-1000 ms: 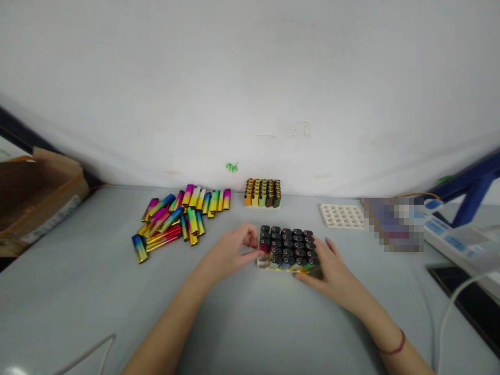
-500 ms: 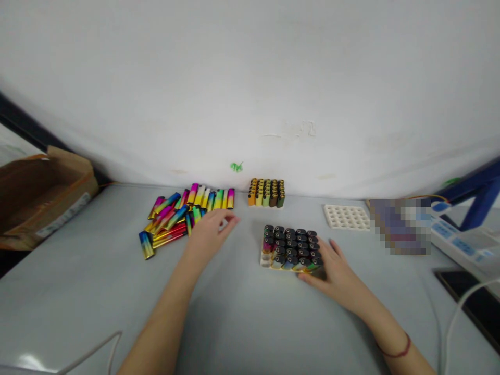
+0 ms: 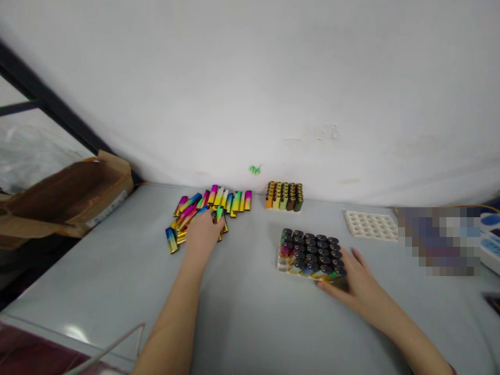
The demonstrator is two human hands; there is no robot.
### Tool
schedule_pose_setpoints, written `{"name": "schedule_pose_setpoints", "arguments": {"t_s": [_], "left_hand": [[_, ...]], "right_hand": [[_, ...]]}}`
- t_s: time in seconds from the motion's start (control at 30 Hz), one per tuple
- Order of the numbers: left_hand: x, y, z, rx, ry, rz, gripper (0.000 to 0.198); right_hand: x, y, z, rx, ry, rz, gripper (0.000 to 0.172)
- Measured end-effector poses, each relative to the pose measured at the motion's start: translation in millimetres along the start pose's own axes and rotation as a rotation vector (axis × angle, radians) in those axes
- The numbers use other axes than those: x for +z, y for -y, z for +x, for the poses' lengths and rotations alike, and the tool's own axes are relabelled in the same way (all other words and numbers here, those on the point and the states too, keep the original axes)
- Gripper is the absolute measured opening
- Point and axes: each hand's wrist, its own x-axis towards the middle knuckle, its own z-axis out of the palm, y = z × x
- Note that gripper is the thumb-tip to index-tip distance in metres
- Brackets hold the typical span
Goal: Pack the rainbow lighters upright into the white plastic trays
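Observation:
My left hand (image 3: 202, 232) reaches down into a loose pile of shiny rainbow-coloured tubes (image 3: 238, 200). Its thumb is beside a green-topped tube (image 3: 220, 212); the other fingertips are hidden, so I cannot tell whether anything is gripped. Closed round the right end of a white tray (image 3: 283, 267), my right hand (image 3: 361, 284) has its thumb at the front edge and its fingers on the far side. Rows of upright coloured tubes with black tops (image 3: 310, 250) fill most of this tray. A few holes at its front left corner hold no tube.
Against the wall stands a block of upright gold-topped tubes (image 3: 284, 198). An unfilled white holed tray (image 3: 372, 225) lies at the right, beside a blurred-out item (image 3: 437, 239). An open cardboard box (image 3: 105, 182) is at the far left. A pale cable (image 3: 113, 346) crosses the front left.
My left hand has moved forward and left, from beside the pile onto the tubes. My right hand remains at the tray. The view has turned to the left.

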Motion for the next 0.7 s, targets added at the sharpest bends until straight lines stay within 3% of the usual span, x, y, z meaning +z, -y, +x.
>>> {"name": "schedule_pose_setpoints", "arguments": {"t_s": [0.23,0.37,0.53,0.7], "left_hand": [[1.2,-1.8,1.0,0.025,-0.015,-0.029,0.037],[0.9,-2.4,4.2,0.071,-0.076,-0.380,0.023],[2.3,-19.4,-2.9,0.097,0.161,-1.181,0.018],[3.0,-49.2,-22.2,-0.083,0.433,-1.551,0.029]], "right_hand": [[1.1,-2.9,0.1,-0.019,-0.016,-0.010,0.068],[1.6,-3.6,-0.2,-0.023,-0.018,-0.008,0.069],[0.6,-2.4,0.5,-0.014,-0.012,0.003,0.070],[1.0,-2.8,0.8,-0.020,-0.004,-0.008,0.069]]}}
